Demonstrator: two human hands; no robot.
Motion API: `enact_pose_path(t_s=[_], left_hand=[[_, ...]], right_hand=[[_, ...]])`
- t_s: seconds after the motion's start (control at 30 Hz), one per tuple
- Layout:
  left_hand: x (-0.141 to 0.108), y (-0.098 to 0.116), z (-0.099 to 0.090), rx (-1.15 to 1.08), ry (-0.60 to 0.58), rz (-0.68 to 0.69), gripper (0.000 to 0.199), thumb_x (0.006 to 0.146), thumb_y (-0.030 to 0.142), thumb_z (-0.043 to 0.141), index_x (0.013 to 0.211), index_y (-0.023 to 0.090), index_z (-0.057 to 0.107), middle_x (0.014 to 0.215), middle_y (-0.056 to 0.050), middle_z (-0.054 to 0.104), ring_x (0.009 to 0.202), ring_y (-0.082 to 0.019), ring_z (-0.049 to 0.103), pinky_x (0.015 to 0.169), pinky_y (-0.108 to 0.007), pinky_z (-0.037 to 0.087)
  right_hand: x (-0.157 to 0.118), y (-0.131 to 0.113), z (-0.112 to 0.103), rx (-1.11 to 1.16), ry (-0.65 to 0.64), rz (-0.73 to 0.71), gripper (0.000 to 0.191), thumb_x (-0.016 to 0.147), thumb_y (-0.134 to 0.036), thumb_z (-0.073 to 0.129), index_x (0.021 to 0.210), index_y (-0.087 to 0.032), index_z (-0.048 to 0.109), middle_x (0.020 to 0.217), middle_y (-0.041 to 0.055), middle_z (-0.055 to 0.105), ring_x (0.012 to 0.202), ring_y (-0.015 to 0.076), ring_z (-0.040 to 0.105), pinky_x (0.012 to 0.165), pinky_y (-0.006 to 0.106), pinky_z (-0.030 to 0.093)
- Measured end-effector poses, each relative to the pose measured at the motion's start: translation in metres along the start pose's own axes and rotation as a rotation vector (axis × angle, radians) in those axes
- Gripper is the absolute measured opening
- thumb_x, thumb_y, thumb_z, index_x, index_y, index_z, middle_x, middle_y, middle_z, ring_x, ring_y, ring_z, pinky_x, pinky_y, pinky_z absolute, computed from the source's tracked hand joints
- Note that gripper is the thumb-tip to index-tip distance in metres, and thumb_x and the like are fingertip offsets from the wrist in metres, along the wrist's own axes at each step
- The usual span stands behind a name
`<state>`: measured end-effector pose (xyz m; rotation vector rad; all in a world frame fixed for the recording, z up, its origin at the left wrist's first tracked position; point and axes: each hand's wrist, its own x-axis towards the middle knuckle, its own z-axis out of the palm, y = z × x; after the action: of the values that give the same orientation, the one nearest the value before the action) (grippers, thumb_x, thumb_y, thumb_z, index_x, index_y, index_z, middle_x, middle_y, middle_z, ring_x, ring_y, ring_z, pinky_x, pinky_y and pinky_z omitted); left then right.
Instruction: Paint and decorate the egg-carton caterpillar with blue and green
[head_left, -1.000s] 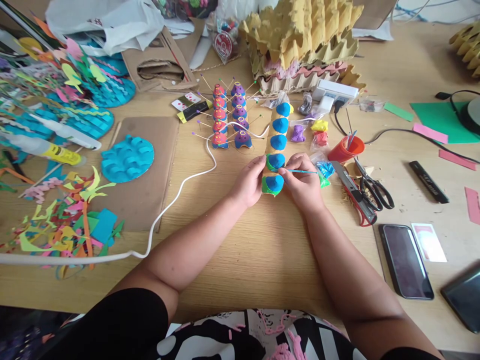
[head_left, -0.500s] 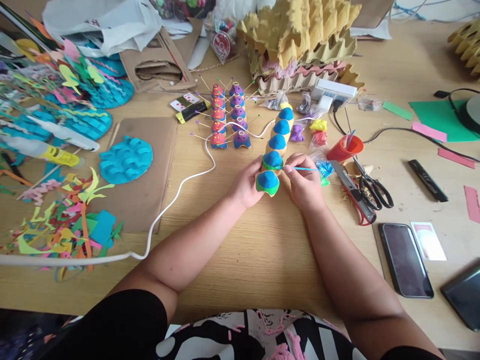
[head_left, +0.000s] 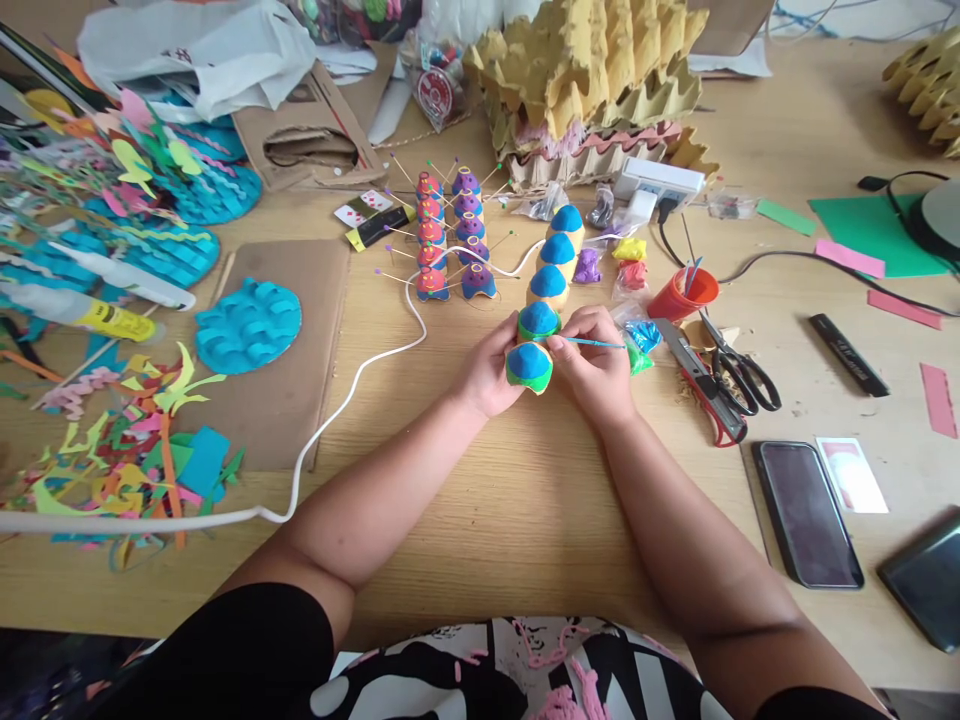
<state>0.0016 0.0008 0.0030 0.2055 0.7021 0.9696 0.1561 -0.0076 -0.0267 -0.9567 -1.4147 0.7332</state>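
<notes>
My left hand (head_left: 491, 372) grips the near end of an egg-carton strip (head_left: 547, 285) from its left side. The strip's bumps have blue tops; the nearest two also carry green around their lower parts, while the farther ones show bare yellowish card. In my right hand (head_left: 600, 370), a thin light-blue stick (head_left: 596, 342) is pinched, its tip against the green-edged bump second from the near end. Small bags of blue clay (head_left: 643, 334) and green clay (head_left: 637, 360) lie just right of that hand.
Two finished-looking strips, red (head_left: 431, 235) and purple (head_left: 469, 230), stand behind. A white cable (head_left: 360, 370) crosses the table. On the right are an orange cup (head_left: 684, 292), scissors (head_left: 742, 375), a cutter (head_left: 701, 375) and a phone (head_left: 808, 515). Stacked egg trays (head_left: 592, 80) stand at the back.
The strip has tilted slightly, and its yellow far tip no longer shows. My right hand has moved a little left and down with the stick. The whole view has shifted slightly.
</notes>
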Motion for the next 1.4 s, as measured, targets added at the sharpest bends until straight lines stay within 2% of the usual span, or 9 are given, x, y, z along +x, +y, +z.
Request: enact_pose_path(t_s=[0.1,0.17,0.3,0.4,0.63,0.8,1.1,1.27,1.4], left_hand=[[0.001,-0.002,-0.002,0.032,-0.039,0.014,0.049,0.120,0.035,0.040,0.096,0.020,0.080,0.098,-0.003,0.085,0.083,-0.011,0.078,0.075,-0.019,0.060],[0.001,-0.002,-0.002,0.038,-0.045,0.016,0.047,0.120,0.035,0.042,0.096,0.020,0.080,0.098,-0.003,0.085,0.087,-0.011,0.079,0.075,-0.019,0.060],[-0.003,0.001,0.003,0.018,-0.022,-0.029,0.054,0.120,0.035,0.038,0.089,0.018,0.078,0.074,-0.001,0.074,0.065,-0.011,0.069,0.065,-0.022,0.058],[-0.004,0.002,0.003,0.016,-0.012,-0.046,0.058,0.121,0.037,0.033,0.088,0.018,0.076,0.069,0.000,0.069,0.053,-0.010,0.059,0.056,-0.022,0.053],[0.005,-0.004,-0.011,0.035,-0.102,0.018,0.050,0.120,0.038,0.041,0.091,0.019,0.077,0.071,0.000,0.068,0.058,-0.010,0.062,0.057,-0.022,0.053],[0.005,-0.003,-0.011,0.036,-0.100,-0.007,0.046,0.119,0.040,0.042,0.096,0.020,0.077,0.074,0.000,0.071,0.059,-0.011,0.063,0.053,-0.023,0.051],[0.006,-0.004,-0.014,0.090,-0.117,0.043,0.046,0.118,0.042,0.044,0.096,0.021,0.079,0.077,-0.001,0.071,0.063,-0.013,0.064,0.055,-0.025,0.054],[0.001,-0.002,-0.005,0.121,-0.109,0.034,0.038,0.113,0.042,0.055,0.100,0.017,0.081,0.087,-0.005,0.079,0.070,-0.016,0.071,0.055,-0.027,0.053],[-0.003,-0.001,0.002,0.101,-0.087,0.067,0.050,0.119,0.033,0.039,0.095,0.015,0.079,0.087,-0.005,0.081,0.076,-0.014,0.076,0.070,-0.024,0.059]], right_hand=[[0.000,0.001,0.000,0.169,-0.028,0.146,0.048,0.085,-0.068,0.090,0.081,-0.027,0.067,0.091,0.0001,0.062,0.089,0.0193,0.061,0.087,0.038,0.054],[0.001,0.001,0.000,0.215,-0.027,0.180,0.050,0.083,-0.070,0.092,0.081,-0.027,0.066,0.090,-0.0003,0.062,0.088,0.0189,0.060,0.086,0.037,0.053],[0.001,-0.001,0.001,0.166,0.003,0.179,0.050,0.083,-0.070,0.092,0.081,-0.026,0.066,0.088,-0.0008,0.062,0.085,0.0178,0.059,0.083,0.036,0.052],[0.000,-0.003,0.002,0.173,0.015,0.213,0.051,0.083,-0.070,0.092,0.081,-0.026,0.065,0.086,-0.0012,0.062,0.082,0.0171,0.059,0.078,0.034,0.051],[0.000,0.005,0.003,0.365,-0.029,0.246,0.047,0.081,-0.064,0.096,0.082,-0.026,0.067,0.089,-0.0011,0.066,0.085,0.0171,0.062,0.079,0.033,0.052],[0.000,-0.001,0.004,0.316,0.030,0.281,0.050,0.078,-0.065,0.097,0.081,-0.026,0.066,0.084,-0.0022,0.065,0.079,0.0163,0.060,0.073,0.032,0.051],[0.000,-0.002,0.003,0.454,0.001,0.417,0.055,0.072,-0.064,0.101,0.081,-0.026,0.063,0.082,-0.0031,0.069,0.078,0.0155,0.062,0.077,0.032,0.054],[0.004,-0.004,-0.001,0.672,-0.072,0.590,0.060,0.067,-0.060,0.105,0.081,-0.026,0.057,0.065,-0.0080,0.059,0.062,0.0115,0.053,0.062,0.026,0.044],[0.006,-0.003,-0.006,0.758,-0.139,0.663,0.063,0.063,-0.058,0.107,0.083,-0.027,0.056,0.063,-0.0101,0.055,0.053,0.0095,0.046,0.054,0.025,0.039]])
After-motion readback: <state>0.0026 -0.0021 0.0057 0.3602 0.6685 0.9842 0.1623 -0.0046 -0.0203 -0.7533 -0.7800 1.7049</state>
